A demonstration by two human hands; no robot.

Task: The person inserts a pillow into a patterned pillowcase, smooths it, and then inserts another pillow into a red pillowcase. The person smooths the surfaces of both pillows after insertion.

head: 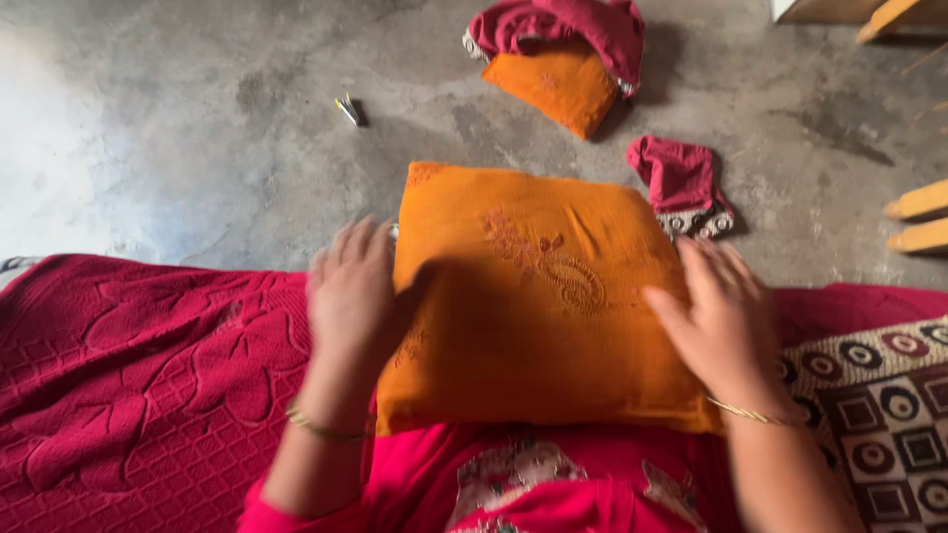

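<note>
A: What are the hands doing?

B: Both press flat on the orange cushion resting on the lap. The left hand lies open against its left edge, the right hand spreads open on its right side; neither closes around it.

A: Which step is this, then?

B: It looks like smoothing or squaring up. Beyond the fingertips, on the concrete floor, lie a maroon cover and a second orange cushion. Any lift would call for curling the fingers round both edges.
</note>
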